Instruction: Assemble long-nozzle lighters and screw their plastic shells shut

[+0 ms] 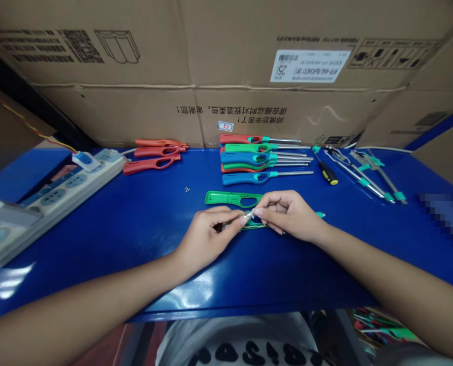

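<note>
My left hand (pixel 207 231) is closed around a small translucent part with a whitish end (pixel 248 215), mostly hidden by the fingers. From the other side, my right hand (pixel 289 213) pinches the tip of that same part. Just beyond the hands lies a green lighter casing half (pixel 221 197) with an oval trigger opening. Below the fingers shows a second green piece (pixel 255 226), partly covered, with a teal tip (pixel 320 215) poking out right of my right hand.
Stacked long-neck lighters (pixel 245 178) lie behind the hands, red casings (pixel 152 164) to their left. Small screws (pixel 187 189) sit on the blue table (pixel 154 218). Rightward are a screwdriver (pixel 327 173) and metal lighter tubes (pixel 363 182). A power strip (pixel 77 198) runs along the left; cardboard (pixel 142 109) stands behind.
</note>
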### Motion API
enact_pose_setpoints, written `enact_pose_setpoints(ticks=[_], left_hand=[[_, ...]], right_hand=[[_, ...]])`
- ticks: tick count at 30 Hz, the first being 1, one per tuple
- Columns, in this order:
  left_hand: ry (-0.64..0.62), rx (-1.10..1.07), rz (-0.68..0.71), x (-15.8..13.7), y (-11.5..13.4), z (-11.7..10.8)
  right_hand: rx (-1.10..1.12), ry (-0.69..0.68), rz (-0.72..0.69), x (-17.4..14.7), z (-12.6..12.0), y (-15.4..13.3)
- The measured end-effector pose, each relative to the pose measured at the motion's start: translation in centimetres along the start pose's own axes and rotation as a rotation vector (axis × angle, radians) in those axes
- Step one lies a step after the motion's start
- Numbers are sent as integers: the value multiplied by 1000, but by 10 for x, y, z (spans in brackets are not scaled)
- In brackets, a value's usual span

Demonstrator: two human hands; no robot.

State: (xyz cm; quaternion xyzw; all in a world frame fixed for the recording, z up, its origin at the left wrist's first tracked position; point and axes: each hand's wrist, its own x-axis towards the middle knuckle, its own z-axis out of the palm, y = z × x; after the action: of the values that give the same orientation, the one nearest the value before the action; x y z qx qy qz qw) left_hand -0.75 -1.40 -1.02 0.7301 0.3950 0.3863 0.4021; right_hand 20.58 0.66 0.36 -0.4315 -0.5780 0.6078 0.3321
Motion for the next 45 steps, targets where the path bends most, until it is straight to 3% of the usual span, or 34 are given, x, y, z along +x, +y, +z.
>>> enact_pose_setpoints(ticks=[7,20,32,38,42,45], left_hand=[[-3,38,2,-1,-2,-1],[31,31,-49,2,1,-3],[38,30,34,2,-1,-1],[1,162,46,6,0,-14],[-3,288,14,9,5,-29],[-73,383,83,10,8,-34]], right_hand=[[-49,29,20,-1,2,1],[137,-32,32,5,-7,0],[20,-9,12,2,0,1],[-8,-15,20,5,-1,0],[-48,59,19,7,-8,0],[-1,95,-11,9,-13,0]])
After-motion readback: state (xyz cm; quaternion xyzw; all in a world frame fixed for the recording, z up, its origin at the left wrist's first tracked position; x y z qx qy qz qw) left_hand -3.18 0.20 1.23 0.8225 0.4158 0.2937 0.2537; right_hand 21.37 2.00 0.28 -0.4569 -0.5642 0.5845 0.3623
